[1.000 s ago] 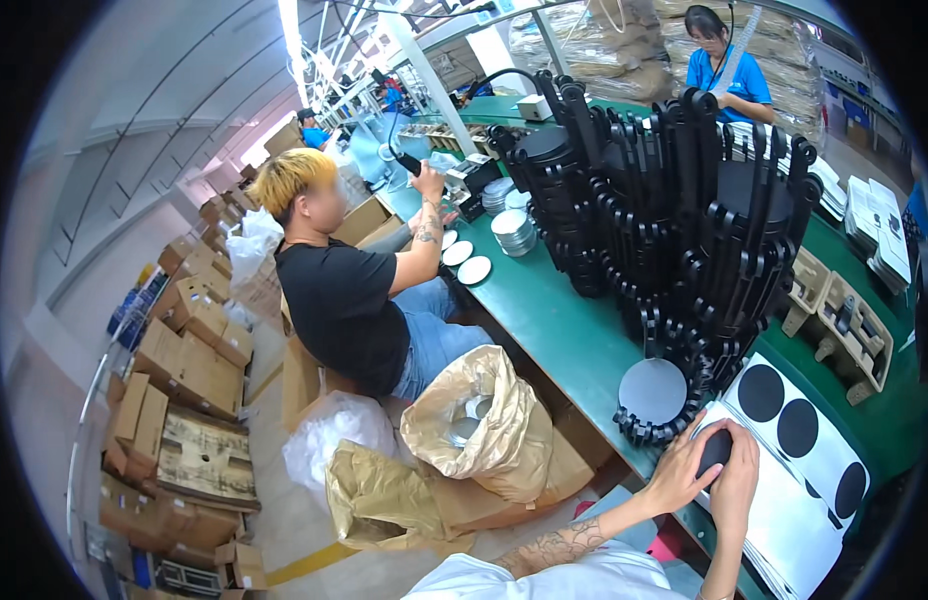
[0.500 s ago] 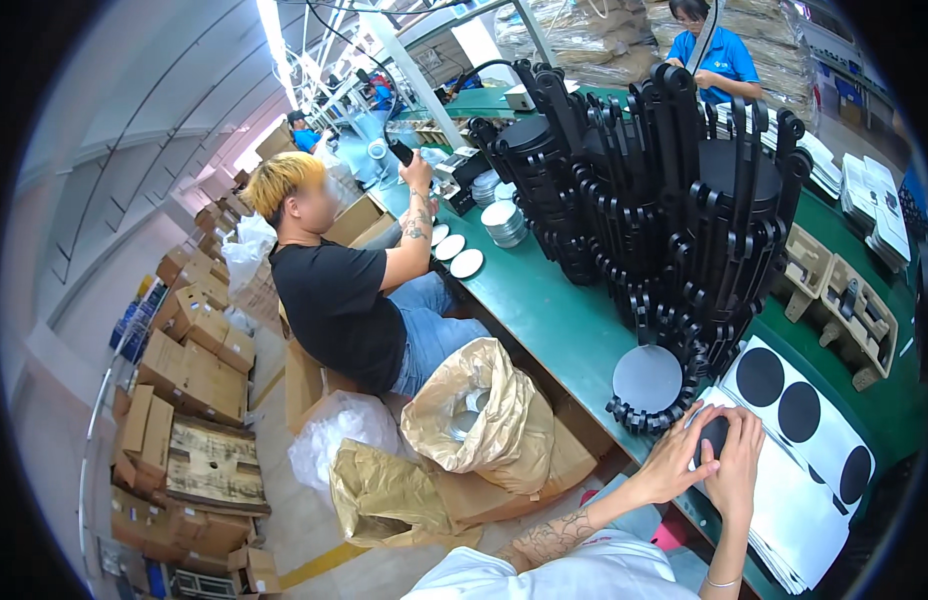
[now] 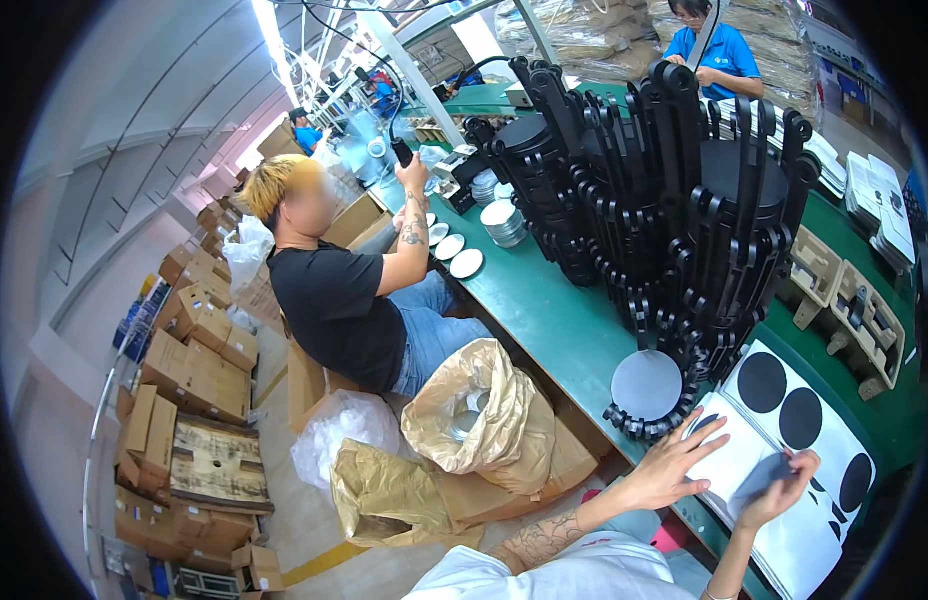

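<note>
My left hand [image 3: 672,466] lies at the near edge of the white sheets with its fingers spread. Beside its fingertips shows part of a dark round piece [image 3: 702,426], mostly hidden. My right hand [image 3: 784,490] pinches a thin black disc [image 3: 759,480], blurred by motion, over the sheets. Under it lies a stack of white sheets [image 3: 799,545]; the upper sheet carries several black round pads [image 3: 801,418]. Just beyond my left hand stands a grey-topped disc [image 3: 646,386] ringed with black knobbed parts.
Tall stacks of black round parts with long arms [image 3: 674,200] rise beyond my hands. Cardboard trays [image 3: 864,320] stand at the right. On the left, a co-worker in a black shirt [image 3: 334,300] sits at the green table [image 3: 554,300], near white discs [image 3: 466,263] and an open paper sack [image 3: 474,400].
My hands were together around a dark round piece; now they are apart. The right has moved right with the black disc, and the left has spread its fingers.
</note>
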`<act>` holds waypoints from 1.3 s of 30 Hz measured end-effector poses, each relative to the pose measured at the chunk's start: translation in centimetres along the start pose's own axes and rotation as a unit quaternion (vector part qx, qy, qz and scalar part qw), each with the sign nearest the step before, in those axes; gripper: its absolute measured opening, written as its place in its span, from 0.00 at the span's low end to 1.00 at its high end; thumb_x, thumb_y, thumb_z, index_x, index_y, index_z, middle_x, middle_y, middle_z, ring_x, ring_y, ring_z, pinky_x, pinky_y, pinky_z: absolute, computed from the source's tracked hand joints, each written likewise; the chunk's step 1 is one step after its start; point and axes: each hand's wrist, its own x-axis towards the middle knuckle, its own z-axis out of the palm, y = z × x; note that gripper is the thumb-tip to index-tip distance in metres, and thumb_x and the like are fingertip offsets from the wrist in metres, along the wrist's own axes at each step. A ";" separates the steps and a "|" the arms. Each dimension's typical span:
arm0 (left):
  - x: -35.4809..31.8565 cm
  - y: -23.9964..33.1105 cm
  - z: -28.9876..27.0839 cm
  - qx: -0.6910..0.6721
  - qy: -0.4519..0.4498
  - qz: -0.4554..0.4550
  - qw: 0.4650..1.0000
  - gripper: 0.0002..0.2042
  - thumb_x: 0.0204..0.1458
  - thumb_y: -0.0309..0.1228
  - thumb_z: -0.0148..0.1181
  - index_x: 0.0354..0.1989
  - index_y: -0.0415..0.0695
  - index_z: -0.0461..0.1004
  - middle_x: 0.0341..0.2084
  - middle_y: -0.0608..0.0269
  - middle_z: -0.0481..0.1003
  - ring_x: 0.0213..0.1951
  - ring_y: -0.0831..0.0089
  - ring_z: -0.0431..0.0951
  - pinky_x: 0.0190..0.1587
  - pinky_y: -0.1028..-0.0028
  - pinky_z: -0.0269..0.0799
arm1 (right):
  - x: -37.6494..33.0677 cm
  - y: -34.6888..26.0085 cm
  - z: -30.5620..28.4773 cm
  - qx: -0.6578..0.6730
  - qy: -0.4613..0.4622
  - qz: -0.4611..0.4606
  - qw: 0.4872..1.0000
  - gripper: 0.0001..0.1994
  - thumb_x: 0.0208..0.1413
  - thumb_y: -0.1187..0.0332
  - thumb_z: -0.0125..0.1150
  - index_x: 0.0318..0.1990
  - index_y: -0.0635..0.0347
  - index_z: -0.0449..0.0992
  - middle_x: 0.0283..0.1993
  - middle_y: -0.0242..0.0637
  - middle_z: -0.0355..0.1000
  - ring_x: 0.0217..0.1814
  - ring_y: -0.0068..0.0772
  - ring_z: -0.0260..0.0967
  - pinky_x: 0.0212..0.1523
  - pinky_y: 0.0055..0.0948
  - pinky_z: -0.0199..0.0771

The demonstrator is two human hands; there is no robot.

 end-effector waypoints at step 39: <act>11.8 -4.1 -35.2 0.537 0.217 0.112 0.807 0.05 0.43 0.28 0.64 0.28 0.43 0.80 0.35 0.67 0.79 0.41 0.66 0.75 0.39 0.69 0.77 | 0.3 0.5 -0.7 0.027 0.012 0.126 0.992 0.13 0.40 0.68 0.49 0.37 0.61 0.65 0.36 0.33 0.56 0.40 0.27 0.59 0.44 0.19 0.58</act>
